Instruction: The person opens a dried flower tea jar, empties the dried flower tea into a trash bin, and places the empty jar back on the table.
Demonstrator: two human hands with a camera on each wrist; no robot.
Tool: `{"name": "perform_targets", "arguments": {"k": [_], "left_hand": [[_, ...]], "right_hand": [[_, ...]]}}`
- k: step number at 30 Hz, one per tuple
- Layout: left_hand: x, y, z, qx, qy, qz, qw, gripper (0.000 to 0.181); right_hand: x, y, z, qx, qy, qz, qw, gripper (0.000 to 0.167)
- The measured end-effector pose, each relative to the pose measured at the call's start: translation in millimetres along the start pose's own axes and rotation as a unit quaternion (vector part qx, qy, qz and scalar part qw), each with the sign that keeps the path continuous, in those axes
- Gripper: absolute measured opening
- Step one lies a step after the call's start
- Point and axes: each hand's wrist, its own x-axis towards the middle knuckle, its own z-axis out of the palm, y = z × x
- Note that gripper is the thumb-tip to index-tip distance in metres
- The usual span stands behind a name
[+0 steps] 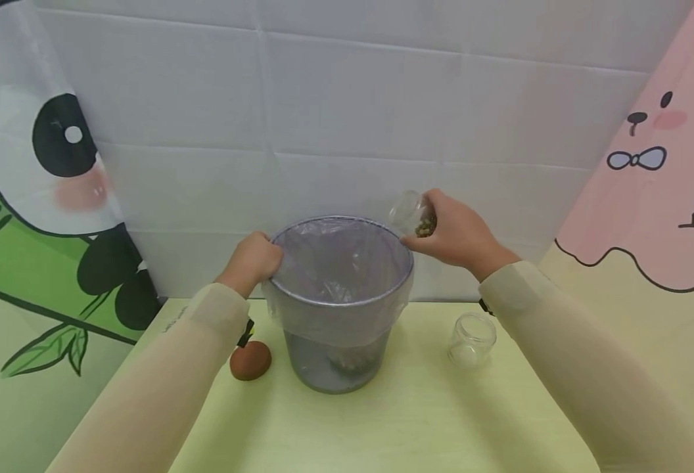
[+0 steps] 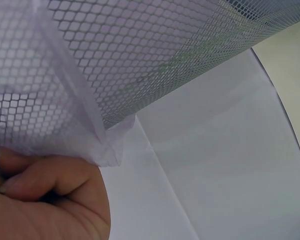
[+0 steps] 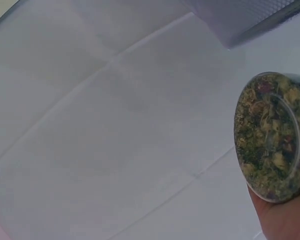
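A mesh trash can point(image 1: 335, 371) stands upright on the table, with a translucent plastic bag point(image 1: 347, 325) lining it and folded over its rim. My left hand point(image 1: 254, 263) grips the can's left rim through the bag; in the left wrist view, the curled fingers point(image 2: 45, 175) hold the bag's edge against the mesh. Above the right side of the rim, my right hand point(image 1: 456, 230) holds a clear glass jar point(image 1: 407, 209) tilted on its side, mouth towards the can. Dried flowers and leaves point(image 3: 270, 135) show through the jar's base in the right wrist view.
Another clear glass jar point(image 1: 472, 338) stands on the table to the right, by my right forearm. A brown rounded object point(image 1: 250, 360) lies left of the can, beside my left sleeve. A white creased backdrop point(image 1: 353, 98) rises behind the table point(image 1: 353, 433).
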Motion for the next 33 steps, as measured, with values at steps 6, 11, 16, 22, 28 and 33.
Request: {"name": "perform_targets", "arguments": {"k": [6,11,16,22,28,33], "left_hand": [[2.1,-2.2,0.2,0.001,0.000,0.004,1.0000,0.056],[1.5,-1.8,0.4,0.001,0.001,0.002,1.0000,0.056],[0.6,-1.1,1.5,0.003,0.002,0.003,1.0000,0.057],[-0.6,-0.6,2.0,0.005,0.006,0.003,1.0000,0.056],[-2.0,1.0,1.5,0.011,0.008,0.006,0.9999,0.057],[-2.5,1.2,1.1,0.013,0.007,0.006,0.9999,0.057]], "right_hand": [[2.7,-9.4,3.7,-0.042,-0.012,-0.019,0.9989,0.065],[6.5,-12.9,6.6,-0.090,-0.018,-0.047,0.9947,0.066],[9.4,-12.3,9.7,-0.136,-0.005,-0.093,0.9862,0.064],[11.4,-17.7,10.6,-0.174,-0.007,-0.124,0.9768,0.066],[14.9,-22.0,11.6,-0.216,-0.014,-0.153,0.9644,0.056],[16.6,-25.2,10.6,-0.244,-0.016,-0.178,0.9532,0.049]]}}
